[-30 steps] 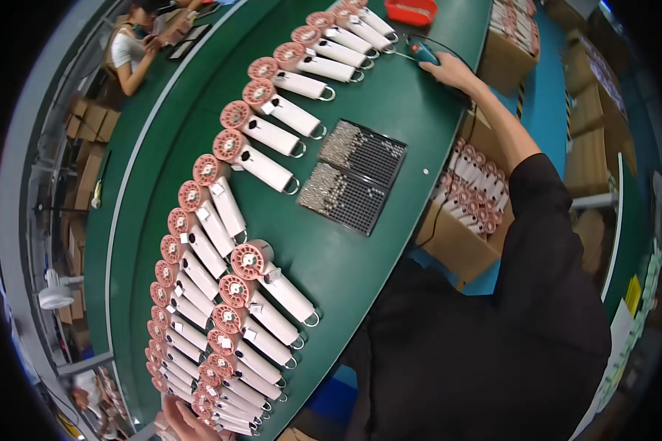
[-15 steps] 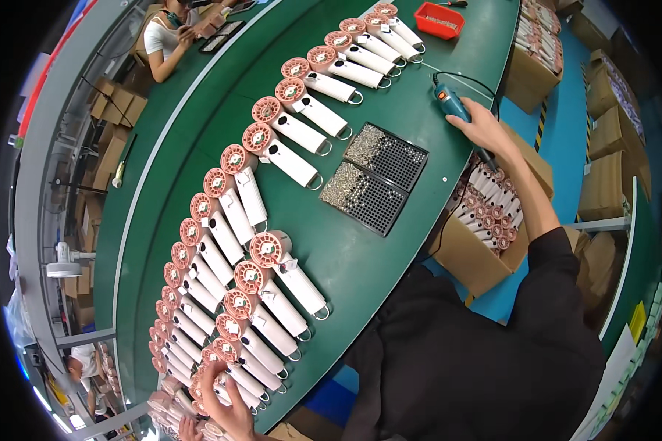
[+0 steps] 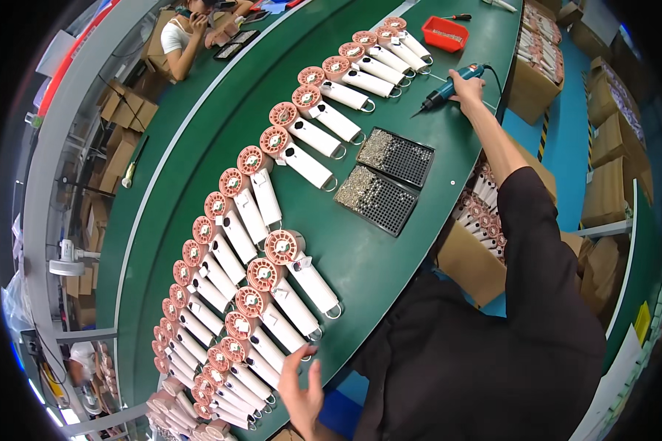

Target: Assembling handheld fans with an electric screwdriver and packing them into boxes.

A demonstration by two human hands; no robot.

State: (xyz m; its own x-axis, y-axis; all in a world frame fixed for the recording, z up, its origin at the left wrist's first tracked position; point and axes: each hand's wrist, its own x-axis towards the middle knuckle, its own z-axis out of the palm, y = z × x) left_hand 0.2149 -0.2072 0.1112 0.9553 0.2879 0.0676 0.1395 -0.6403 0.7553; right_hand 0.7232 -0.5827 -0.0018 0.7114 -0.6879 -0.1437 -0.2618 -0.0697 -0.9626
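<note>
My right hand (image 3: 467, 87) is wrapped round a teal electric screwdriver (image 3: 447, 90) above the right part of the green table. Its dark bit points down and left, and a cord trails from its back end. Near the table's front edge, my left hand (image 3: 300, 389) is open, thumb and forefinger apart, with no object visible in it. Its fingertips are close to the looped end of a white-handled handheld fan (image 3: 279, 327) with a pink round head. Several such fans lie side by side in a long curved row. A shorter row, including a nearer fan (image 3: 312, 285), lies in front.
Two black perforated trays (image 3: 379, 209) hold small metal screws. A red bin (image 3: 445, 34) stands at the far right, with a screwdriver (image 3: 460, 17) beside it. Cardboard boxes (image 3: 467, 268) of fans stand past the table's right edge. Another person (image 3: 187, 37) sits across the table.
My left hand has moved right, away from the nearer fans' heads toward their looped ends. My right hand has swung the electric screwdriver from the table's edge to over the table; its bit now points left.
</note>
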